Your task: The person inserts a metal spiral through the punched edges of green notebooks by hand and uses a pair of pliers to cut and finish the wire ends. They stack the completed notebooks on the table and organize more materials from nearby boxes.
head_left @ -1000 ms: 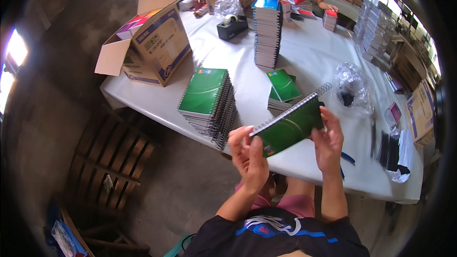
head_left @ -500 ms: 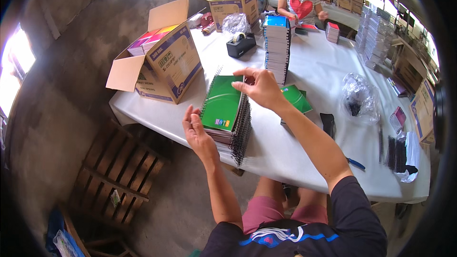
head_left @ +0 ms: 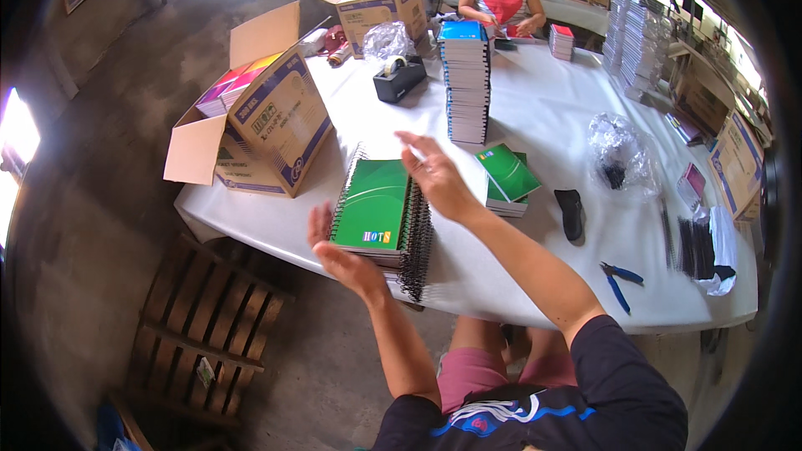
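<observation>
A stack of spiral notebooks (head_left: 373,205) with a green cover on top lies near the table's front edge. Black coil bindings stick out along its sides. My left hand (head_left: 349,257) is by the lower left corner of the stack, fingers spread and slightly blurred, with nothing in it. Over the upper right side hovers my right hand (head_left: 439,177), its fingers stretched out and holding nothing. Whether either hand touches the stack I cannot tell. Beyond my right wrist lie more green-covered books (head_left: 510,174), one set askew on the others.
An open carton (head_left: 280,129) of books stands at left, with a tape dispenser (head_left: 401,79) and a tall blue-topped notebook stack (head_left: 466,88) beyond. To the right lie cutting pliers (head_left: 620,282), a black sheath-like piece (head_left: 570,215), and black coils (head_left: 692,249). A co-worker (head_left: 501,0) sits opposite.
My right hand has gone from curled fingers at the stack's upper right corner to stretched fingers. The left hand's fingers have spread. The view has shifted, showing the pliers fully.
</observation>
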The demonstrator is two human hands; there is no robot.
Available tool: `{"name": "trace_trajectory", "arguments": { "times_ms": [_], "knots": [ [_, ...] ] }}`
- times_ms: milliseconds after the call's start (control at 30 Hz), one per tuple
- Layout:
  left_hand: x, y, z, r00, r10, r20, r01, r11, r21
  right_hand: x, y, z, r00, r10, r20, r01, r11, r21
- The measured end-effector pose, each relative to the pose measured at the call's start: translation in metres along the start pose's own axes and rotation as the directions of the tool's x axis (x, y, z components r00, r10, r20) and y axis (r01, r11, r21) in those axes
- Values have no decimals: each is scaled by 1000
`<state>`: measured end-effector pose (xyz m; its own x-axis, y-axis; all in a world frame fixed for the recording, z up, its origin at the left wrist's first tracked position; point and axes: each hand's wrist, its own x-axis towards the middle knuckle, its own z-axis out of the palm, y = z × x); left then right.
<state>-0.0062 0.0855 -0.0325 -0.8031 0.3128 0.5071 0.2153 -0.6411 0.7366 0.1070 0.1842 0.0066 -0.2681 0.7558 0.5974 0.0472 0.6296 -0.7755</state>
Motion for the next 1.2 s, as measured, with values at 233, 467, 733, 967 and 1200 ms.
{"name": "trace_trajectory", "arguments": {
  "times_ms": [233,467,733,967,1200],
  "knots": [
    [2,78,-36,849,403,-342,-366,915,171,-31,106,-144,768,602,-219,-559,463,-688],
    [-82,119,31,784,621,-13,-605,760,-238,-57,67,-179,819,505,-271,-556,583,-593],
    [-184,28,75,485,-109,868,-603,677,422,-180,24,-189,926,346,150,-171,740,-651],
    [-215,-6,60,545,21,838,-655,635,410,-209,37,-322,860,442,-255,-500,633,-591],
    [-223,-17,73,583,81,808,-635,667,391,-242,121,-453,589,324,-740,-794,64,-605]
  ]
}}
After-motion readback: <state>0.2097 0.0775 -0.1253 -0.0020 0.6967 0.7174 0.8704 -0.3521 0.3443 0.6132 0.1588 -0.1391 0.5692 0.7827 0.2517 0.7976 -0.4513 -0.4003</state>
